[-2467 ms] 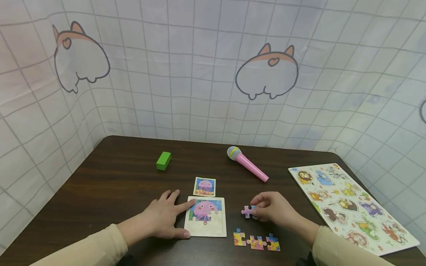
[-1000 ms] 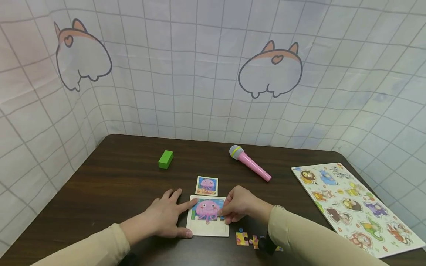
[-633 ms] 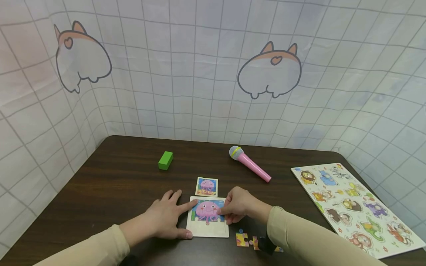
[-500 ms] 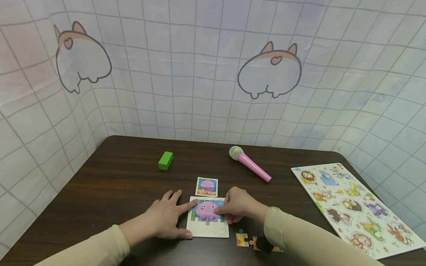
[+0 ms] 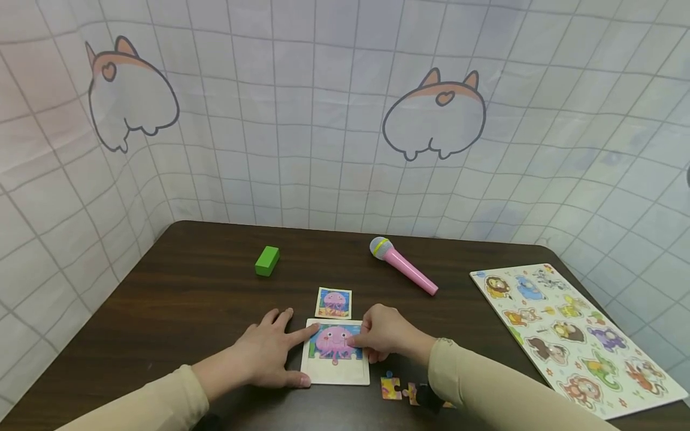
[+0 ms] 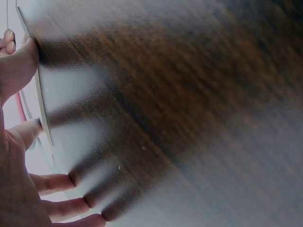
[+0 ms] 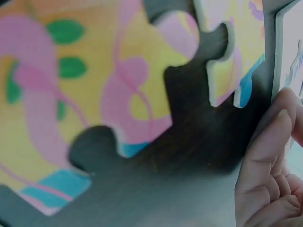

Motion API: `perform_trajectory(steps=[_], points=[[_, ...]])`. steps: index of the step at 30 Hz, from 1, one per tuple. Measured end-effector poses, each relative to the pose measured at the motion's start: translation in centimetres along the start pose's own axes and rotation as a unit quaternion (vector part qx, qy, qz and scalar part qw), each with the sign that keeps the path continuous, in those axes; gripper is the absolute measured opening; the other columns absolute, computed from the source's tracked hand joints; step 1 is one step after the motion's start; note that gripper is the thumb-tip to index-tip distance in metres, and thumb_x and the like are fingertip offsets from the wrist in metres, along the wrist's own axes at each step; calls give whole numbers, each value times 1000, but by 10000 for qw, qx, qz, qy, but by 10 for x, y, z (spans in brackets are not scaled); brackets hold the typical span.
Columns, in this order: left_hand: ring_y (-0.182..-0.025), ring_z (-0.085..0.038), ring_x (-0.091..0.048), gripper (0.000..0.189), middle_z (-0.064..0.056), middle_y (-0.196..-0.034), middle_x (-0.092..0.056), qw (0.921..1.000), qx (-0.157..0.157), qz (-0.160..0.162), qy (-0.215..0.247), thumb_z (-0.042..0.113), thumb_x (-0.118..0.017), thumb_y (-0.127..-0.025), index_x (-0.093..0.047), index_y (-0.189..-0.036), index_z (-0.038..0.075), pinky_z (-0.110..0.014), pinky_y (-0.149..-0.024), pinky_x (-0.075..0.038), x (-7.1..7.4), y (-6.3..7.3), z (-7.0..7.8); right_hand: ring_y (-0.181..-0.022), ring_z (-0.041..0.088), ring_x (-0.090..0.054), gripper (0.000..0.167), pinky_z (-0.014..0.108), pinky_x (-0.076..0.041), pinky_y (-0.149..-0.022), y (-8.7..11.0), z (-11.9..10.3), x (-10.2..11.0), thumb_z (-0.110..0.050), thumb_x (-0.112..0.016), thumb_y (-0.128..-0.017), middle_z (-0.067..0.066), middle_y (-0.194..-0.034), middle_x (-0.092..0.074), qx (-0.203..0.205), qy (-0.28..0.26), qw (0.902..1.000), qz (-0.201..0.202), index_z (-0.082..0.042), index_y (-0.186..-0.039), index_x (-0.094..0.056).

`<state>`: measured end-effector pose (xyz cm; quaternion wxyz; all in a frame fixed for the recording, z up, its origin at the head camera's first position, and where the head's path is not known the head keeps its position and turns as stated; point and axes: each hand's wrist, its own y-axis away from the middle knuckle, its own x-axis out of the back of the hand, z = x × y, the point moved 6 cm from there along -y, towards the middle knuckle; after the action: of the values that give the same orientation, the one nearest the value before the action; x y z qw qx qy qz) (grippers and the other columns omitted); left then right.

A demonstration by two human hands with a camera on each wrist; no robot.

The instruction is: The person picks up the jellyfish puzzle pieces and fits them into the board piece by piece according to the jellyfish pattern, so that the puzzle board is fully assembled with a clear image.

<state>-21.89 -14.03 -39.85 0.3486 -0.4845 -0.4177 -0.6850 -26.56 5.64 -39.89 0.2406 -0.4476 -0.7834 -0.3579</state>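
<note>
A white puzzle tray (image 5: 336, 374) lies before me, its upper part filled with pink jellyfish pieces (image 5: 331, 341) and its lower strip bare. My left hand (image 5: 264, 353) is spread at the tray's left side, index fingertip on its upper left corner and thumb at the lower left. In the left wrist view, other fingertips of the left hand (image 6: 19, 175) rest on the table. My right hand (image 5: 385, 329), fingers curled, holds its thumb on the puzzle piece at the right end of the filled part; the hand hides some of that piece.
Loose yellow and pink puzzle pieces (image 5: 390, 388) lie right of the tray, partly under the right forearm. A jellyfish picture card (image 5: 333, 303) sits behind the tray. Farther back are a green block (image 5: 266, 261) and a pink toy microphone (image 5: 406, 269). An animal board (image 5: 571, 335) lies at the right.
My right hand has carried a pink and blue puzzle piece left from the table into the tray. Its thumb has since shifted slightly left on the picture. The left hand stays put.
</note>
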Motion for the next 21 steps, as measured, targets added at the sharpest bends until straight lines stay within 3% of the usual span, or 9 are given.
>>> perform_trajectory(steps=[12, 16, 18, 19, 21], points=[[-143, -52, -38, 89, -26, -159, -37, 10000, 40, -76, 41, 69, -73, -81, -43, -156, 33, -69, -100, -45, -3, 1, 1, -48, 8, -63, 34, 26, -56, -52, 1, 3, -1, -25, -76, -93, 2, -54, -64, 78, -146, 9998, -72, -6, -67, -64], [-143, -51, -38, 89, -26, -159, -37, 9999, 60, -66, 47, 70, -73, -81, -43, -156, 33, -68, -101, -45, -3, 0, 0, -58, 10, -63, 17, 28, -56, -57, 8, -2, 5, -14, -70, -97, 4, -68, -67, 776, 245, 9967, 3, -5, -83, -69], [-143, -51, -38, 89, -26, -159, -37, 9999, 76, -57, 48, 70, -73, -81, -43, -156, 33, -68, -101, -45, -3, 0, 0, -69, 12, -64, 7, 30, -57, -65, 15, -7, 7, -10, -69, -97, 5, -82, -70, 1420, 874, 9859, 135, -3, -95, -72], [-143, -51, -38, 89, -26, -159, -37, 9999, 81, -52, 38, 70, -73, -81, -43, -156, 33, -68, -101, -45, -2, 0, -1, -77, 14, -65, 8, 31, -57, -70, 19, -10, 6, -8, -69, -97, 5, -90, -71, 1773, 1314, 9751, 209, -4, -102, -73], [-143, -51, -38, 89, -26, -159, -37, 10000, 81, -41, 18, 70, -73, -81, -43, -156, 33, -68, -101, -45, -1, -1, -1, -95, 18, -66, 21, 35, -57, -84, 28, -16, 1, -6, -69, -96, 7, -110, -71, 2435, 2267, 9427, 265, -5, -117, -72]])
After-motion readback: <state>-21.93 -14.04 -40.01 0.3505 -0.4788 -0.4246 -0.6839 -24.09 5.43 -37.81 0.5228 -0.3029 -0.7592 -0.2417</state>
